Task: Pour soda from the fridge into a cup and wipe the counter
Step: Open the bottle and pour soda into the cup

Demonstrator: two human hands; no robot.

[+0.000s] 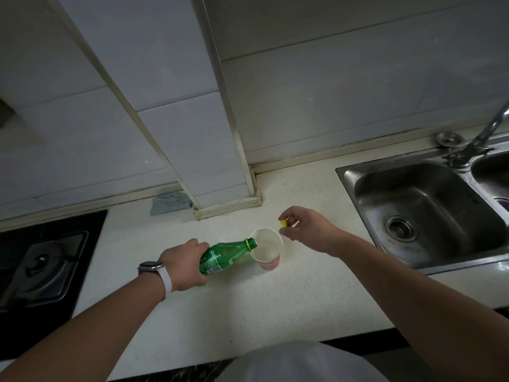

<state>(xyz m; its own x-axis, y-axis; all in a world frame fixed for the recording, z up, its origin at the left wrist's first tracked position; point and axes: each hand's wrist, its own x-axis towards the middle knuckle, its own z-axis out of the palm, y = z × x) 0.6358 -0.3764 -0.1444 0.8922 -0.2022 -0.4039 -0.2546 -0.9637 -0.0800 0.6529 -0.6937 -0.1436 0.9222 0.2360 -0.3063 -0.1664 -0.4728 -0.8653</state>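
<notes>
Soda bottle (223, 254) lies tilted almost flat in your left hand (185, 265), its open mouth over the rim of the cup (266, 248). Your fingers wrap its base, so the bottom of the bottle is hidden behind your hand. The label is green with yellow print and a white barcode patch, too small and blurred to read. How much soda is left inside is hard to tell through the green plastic. The cup stands upright on the counter (289, 301), white inside with a reddish band low on its wall; pale liquid seems to lie in its bottom, though the level is unclear. Your right hand (303, 224) hovers just beyond the cup, thumb and forefinger pinched on the yellow cap (283, 223), the other fingers loosely curled. A blue-grey cloth (170, 202) lies at the wall, partly hidden by the tiled column (209, 150). The sink (429, 213) on your right is cut off by the frame edge.
</notes>
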